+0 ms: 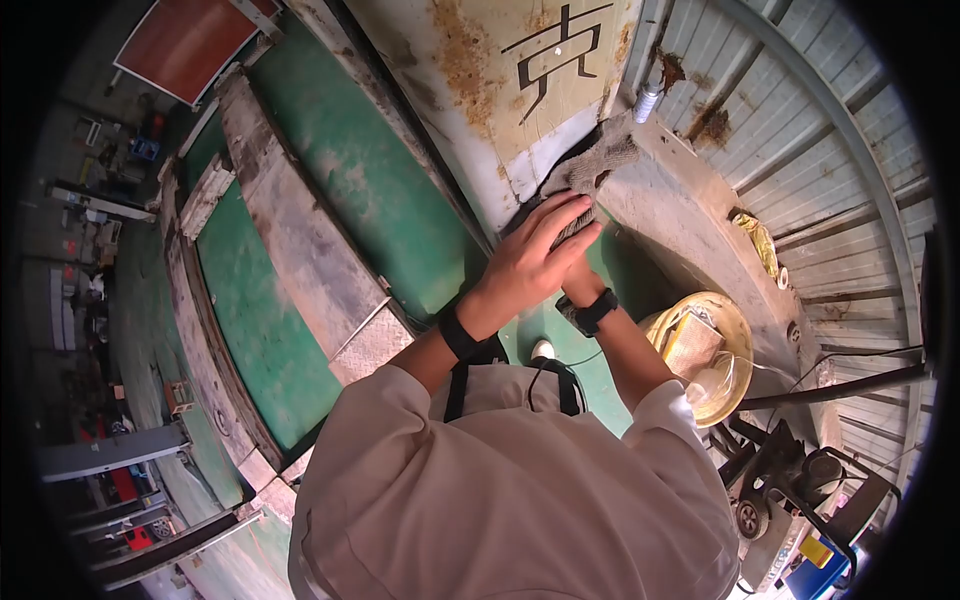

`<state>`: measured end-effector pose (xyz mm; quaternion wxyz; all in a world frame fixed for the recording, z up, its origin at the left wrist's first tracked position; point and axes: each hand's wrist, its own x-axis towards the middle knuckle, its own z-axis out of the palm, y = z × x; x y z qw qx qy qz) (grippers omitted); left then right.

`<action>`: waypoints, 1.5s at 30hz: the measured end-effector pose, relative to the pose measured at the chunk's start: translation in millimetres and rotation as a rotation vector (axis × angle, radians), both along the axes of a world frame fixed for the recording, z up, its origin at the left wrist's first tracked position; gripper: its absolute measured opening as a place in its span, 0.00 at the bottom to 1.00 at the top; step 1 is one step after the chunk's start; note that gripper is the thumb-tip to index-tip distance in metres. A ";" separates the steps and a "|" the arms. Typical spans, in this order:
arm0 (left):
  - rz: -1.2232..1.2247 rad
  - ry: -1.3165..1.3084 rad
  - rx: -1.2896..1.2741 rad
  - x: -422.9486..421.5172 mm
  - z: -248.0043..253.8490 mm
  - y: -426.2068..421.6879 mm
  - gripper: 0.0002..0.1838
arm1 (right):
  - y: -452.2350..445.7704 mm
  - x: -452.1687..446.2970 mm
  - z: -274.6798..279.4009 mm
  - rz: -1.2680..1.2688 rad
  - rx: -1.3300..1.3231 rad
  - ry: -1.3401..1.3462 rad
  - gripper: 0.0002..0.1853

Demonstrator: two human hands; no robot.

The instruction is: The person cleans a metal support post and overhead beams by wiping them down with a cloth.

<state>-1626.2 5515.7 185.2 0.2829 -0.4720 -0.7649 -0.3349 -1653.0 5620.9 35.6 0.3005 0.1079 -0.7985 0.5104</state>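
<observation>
Touching the fingers (568, 212) of the left hand (525, 262), gray fabric (602, 158) extends beyond.

I'm seeing green floor (335, 170), a light beige shirt (520, 500), black wristbands and a yellow bucket (740, 360) here.

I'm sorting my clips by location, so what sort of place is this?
Probably a workshop or garage: there's a scuffed green floor, a wall of ribbed metal sheeting, and a grimy wheeled machine standing near it.
</observation>
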 end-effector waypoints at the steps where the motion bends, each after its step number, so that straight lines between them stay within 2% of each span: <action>1: -0.014 -0.010 -0.032 2.3 -3.4 -4.7 0.20 | -4.2 6.2 -10.9 0.003 -0.023 -0.041 0.31; 5: -0.059 -0.026 -0.144 6.4 -16.8 -26.6 0.19 | -17.7 34.6 -43.0 0.019 -0.080 -0.199 0.30; 9: -0.163 -0.114 -0.127 10.5 -35.5 -53.9 0.19 | -32.9 64.1 -65.4 -0.007 -0.126 -0.350 0.29; 13: -0.364 -0.154 -0.073 -0.9 -57.5 -88.6 0.20 | -56.9 85.1 -74.6 -0.091 -0.181 -0.448 0.28; 15: -0.559 -0.190 -0.038 -18.9 -55.4 -105.7 0.22 | -74.6 92.4 -75.3 -0.146 -0.221 -0.487 0.27; 16: -0.640 -0.164 -0.051 -30.3 -57.1 -114.7 0.24 | -84.6 94.8 -72.1 -0.172 -0.236 -0.499 0.27; 20: -1.110 -0.200 -0.046 -75.3 -48.0 -149.8 0.18 | -127.6 101.9 -39.9 -0.244 -0.277 -0.478 0.25; 21: -1.105 -0.039 0.012 -82.6 -42.0 -159.7 0.20 | -136.5 101.6 -24.4 -0.250 -0.271 -0.451 0.25; 23: -1.162 0.056 0.216 -94.4 -32.2 -179.9 0.22 | -151.0 94.2 9.8 -0.255 -0.242 -0.379 0.25; 26: -1.268 -0.090 0.263 -132.5 -17.2 -213.4 0.24 | -180.5 48.9 58.3 -0.329 -0.044 -0.149 0.24; 28: -1.210 -0.003 0.375 -164.5 -1.4 -221.1 0.23 | -210.8 -7.4 88.8 -0.559 0.254 0.066 0.24; 30: -1.037 0.095 0.535 -191.0 17.0 -216.6 0.22 | -224.2 -50.5 140.5 -0.711 0.420 0.161 0.24; 32: -0.873 -0.043 0.580 -207.9 32.9 -209.2 0.23 | -228.2 -89.9 171.3 -0.865 0.547 0.208 0.25; 34: -0.756 -0.153 0.509 -220.2 33.1 -198.8 0.27 | -224.2 -106.8 150.9 -0.977 0.721 0.118 0.26; 37: -0.758 -0.359 0.379 -226.7 5.6 -188.4 0.29 | -221.3 -103.4 107.6 -0.978 0.749 -0.017 0.26; 38: -0.742 -0.363 0.360 -223.9 -8.4 -187.4 0.28 | -222.6 -102.0 101.1 -0.971 0.614 0.103 0.26; 41: -0.671 -0.417 0.326 -213.2 -48.7 -191.6 0.27 | -222.3 -82.2 57.5 -0.824 0.683 -0.081 0.27; 42: -0.655 -0.472 0.329 -211.5 -58.1 -193.2 0.27 | -227.1 -81.1 54.0 -0.814 0.782 -0.123 0.28; 45: -0.615 -0.562 0.378 -205.9 -66.1 -194.1 0.25 | -228.3 -77.0 57.8 -0.758 0.786 -0.135 0.29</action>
